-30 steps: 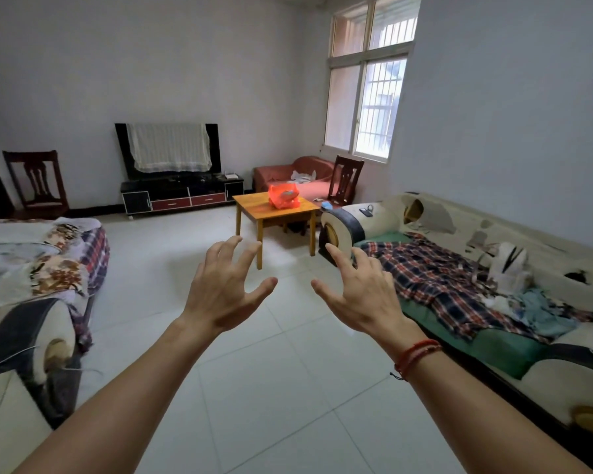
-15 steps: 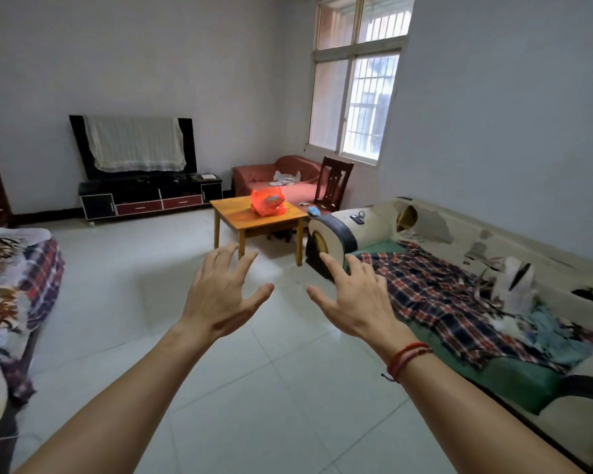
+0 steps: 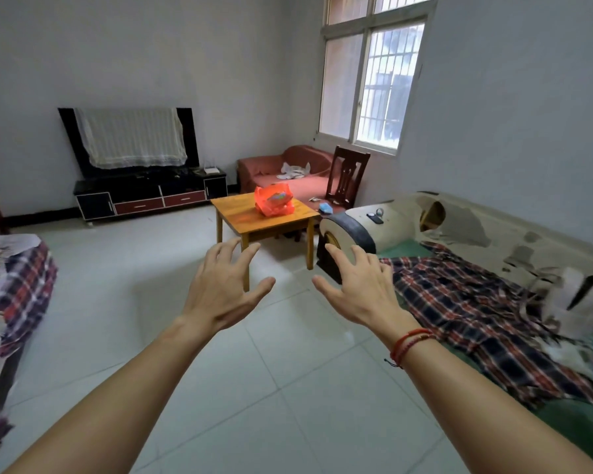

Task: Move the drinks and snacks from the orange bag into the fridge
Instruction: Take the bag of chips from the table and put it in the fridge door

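Observation:
An orange plastic bag (image 3: 273, 200) with something colourful inside sits on a small wooden table (image 3: 247, 222) across the room. My left hand (image 3: 221, 289) and my right hand (image 3: 360, 289) are stretched out in front of me over the white tiled floor, fingers spread and holding nothing. Both hands are well short of the table and the bag. No fridge is in view.
A long sofa (image 3: 493, 289) with a plaid cloth runs along the right wall. A red sofa (image 3: 285, 172) and a dark wooden chair (image 3: 346, 176) stand behind the table. A black TV stand (image 3: 151, 198) is at the far wall. Another cloth-covered sofa (image 3: 11, 295) is at the left.
The view has come closer to the table, and the bag looks larger. The left sofa has slid toward the left edge. Both hands stay open and outstretched.

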A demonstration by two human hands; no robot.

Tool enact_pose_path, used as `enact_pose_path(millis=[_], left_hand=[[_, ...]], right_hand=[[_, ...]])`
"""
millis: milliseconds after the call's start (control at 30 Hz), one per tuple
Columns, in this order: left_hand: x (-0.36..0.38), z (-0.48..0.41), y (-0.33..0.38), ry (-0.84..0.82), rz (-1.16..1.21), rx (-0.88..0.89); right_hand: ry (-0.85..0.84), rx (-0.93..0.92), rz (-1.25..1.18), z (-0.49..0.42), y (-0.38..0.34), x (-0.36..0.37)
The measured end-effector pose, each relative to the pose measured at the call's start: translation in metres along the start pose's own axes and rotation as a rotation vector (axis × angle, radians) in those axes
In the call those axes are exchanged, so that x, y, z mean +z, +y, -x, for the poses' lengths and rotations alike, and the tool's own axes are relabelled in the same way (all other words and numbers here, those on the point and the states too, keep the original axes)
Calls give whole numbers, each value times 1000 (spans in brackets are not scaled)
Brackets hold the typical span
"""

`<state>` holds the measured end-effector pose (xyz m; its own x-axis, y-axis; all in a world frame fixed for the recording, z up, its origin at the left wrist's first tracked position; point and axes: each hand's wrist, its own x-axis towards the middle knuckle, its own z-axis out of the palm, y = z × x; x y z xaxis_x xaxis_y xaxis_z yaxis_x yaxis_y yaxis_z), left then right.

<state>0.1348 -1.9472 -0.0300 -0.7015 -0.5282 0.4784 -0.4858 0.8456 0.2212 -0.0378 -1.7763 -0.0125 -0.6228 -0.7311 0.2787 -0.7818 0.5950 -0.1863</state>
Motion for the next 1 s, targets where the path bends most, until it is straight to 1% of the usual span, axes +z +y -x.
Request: enact_pose_path(millis=[267, 400, 567, 767, 1000], left_hand=[[88, -155, -21, -20, -22, -19], [126, -209, -36, -40, -10, -38], [173, -280, -61, -72, -32, -44], [239, -371, -109, -79, 7, -67], [305, -502, -191, -126, 2, -105]], right_hand=[[-40, -29, 15, -165, 56, 48], [-87, -34, 1, -229, 73, 73], [-84, -43, -22, -315, 87, 97], [-108, -41, -51, -429, 95, 151], [-150, -24, -45, -582, 89, 207]])
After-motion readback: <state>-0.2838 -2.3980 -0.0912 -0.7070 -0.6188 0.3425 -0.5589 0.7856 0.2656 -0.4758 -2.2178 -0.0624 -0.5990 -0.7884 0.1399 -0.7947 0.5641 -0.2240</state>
